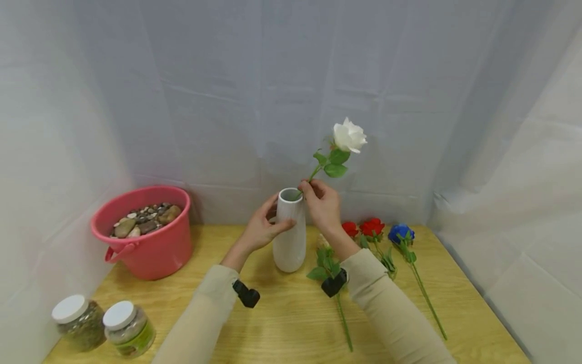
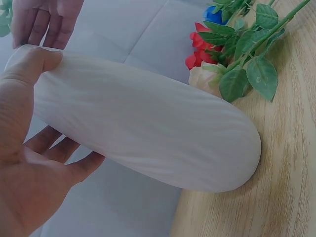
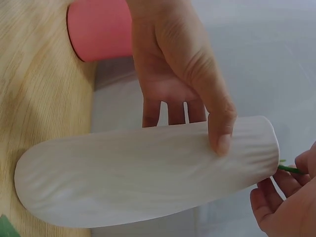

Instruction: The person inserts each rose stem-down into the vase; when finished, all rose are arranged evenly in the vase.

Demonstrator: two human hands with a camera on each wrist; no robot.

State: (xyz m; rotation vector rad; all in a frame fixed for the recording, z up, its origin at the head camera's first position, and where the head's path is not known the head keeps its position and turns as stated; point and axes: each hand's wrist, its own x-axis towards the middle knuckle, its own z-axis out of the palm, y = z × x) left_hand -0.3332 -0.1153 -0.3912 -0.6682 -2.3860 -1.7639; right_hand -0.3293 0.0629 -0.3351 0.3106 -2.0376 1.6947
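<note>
A tall white vase (image 1: pixel 289 237) with a rippled surface stands upright on the wooden table. My left hand (image 1: pixel 265 226) grips it near the top, thumb across the front and fingers round the far side, as the left wrist view shows on the vase (image 2: pixel 148 123). With my right hand (image 1: pixel 324 203) I pinch the green stem of a white rose (image 1: pixel 349 136) at the vase's mouth. The stem's lower end reaches inside the rim, and the bloom leans up to the right. In the right wrist view a short piece of stem (image 3: pixel 290 169) shows between the fingertips.
Right of the vase lie a cream rose (image 1: pixel 324 242), red roses (image 1: pixel 372 227) and a blue rose (image 1: pixel 401 233). A pink bucket (image 1: pixel 156 253) of stones stands left. Two lidded jars (image 1: pixel 82 323) sit at front left. Pale sheeting hangs behind and at both sides.
</note>
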